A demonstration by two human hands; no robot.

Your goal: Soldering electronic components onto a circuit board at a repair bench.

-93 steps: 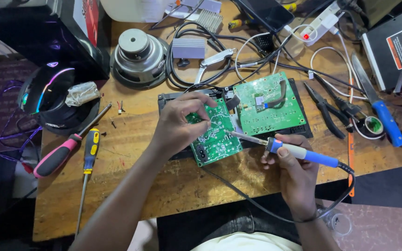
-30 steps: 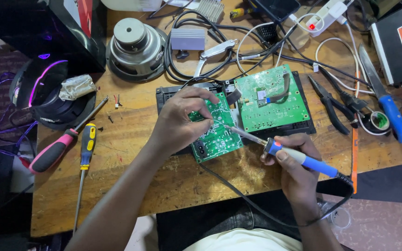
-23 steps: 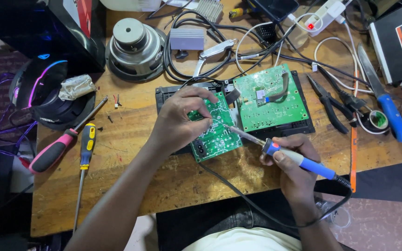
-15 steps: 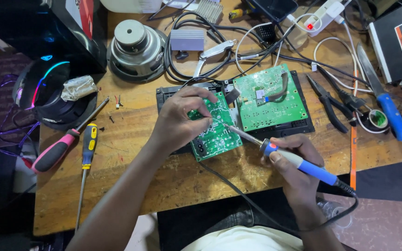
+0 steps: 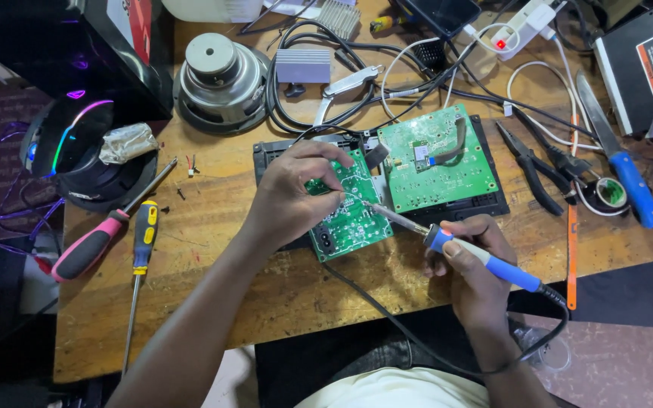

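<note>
Green circuit board (image 5: pixel 349 223) under left hand (image 5: pixel 290 198) fingers (image 5: pixel 325 180), soldering iron (image 5: pixel 462 249) tip alongside.

- The left hand (image 5: pixel 290 200) comes in from the lower left on a bare forearm that runs diagonally up, with the wrist slightly bent.
- Its fingers (image 5: pixel 325 162) curl down and inward, tips pinched together (what they pinch is too small to tell).
- The right hand (image 5: pixel 471 264) rises from the bottom edge, palm turned inward.
- Its fingers (image 5: pixel 468 228) are wrapped closed in a pen-like grip, the thumb pressed on top.
</note>
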